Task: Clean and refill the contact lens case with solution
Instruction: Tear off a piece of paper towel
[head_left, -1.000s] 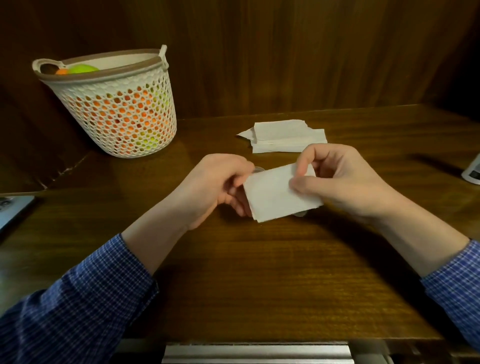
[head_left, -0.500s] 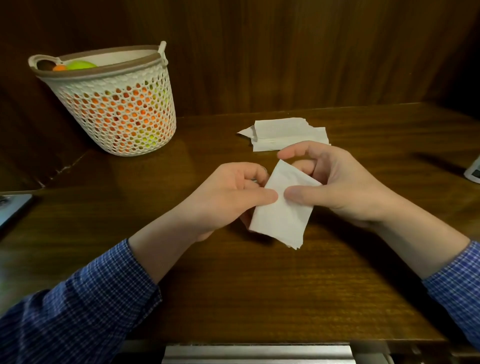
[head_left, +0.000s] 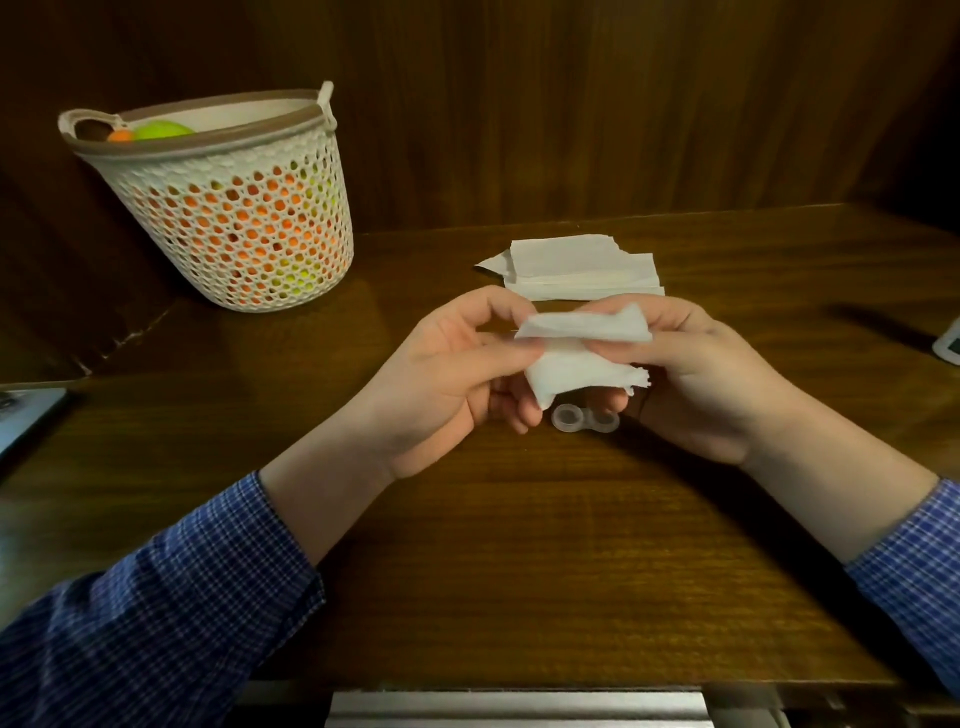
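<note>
The contact lens case (head_left: 585, 419), a small clear plastic double cup, likely light, rigid and slippery, lies on the tabletop (head_left: 519, 545) just below both hands, left hand (head_left: 447, 374) and right hand (head_left: 696, 374), whose fingers pinch a soft folded tissue (head_left: 576, 358); best gripped by its rims.

Tissue (head_left: 582, 358) now folded btwn both hands, lens case (head_left: 585, 419) newly uncovered below.

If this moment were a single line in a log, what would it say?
step: folding tissue | left hand: pinching tissue | right hand: pinching tissue | lens case: open, on table, beneath hands | spare tissues: behind
</note>
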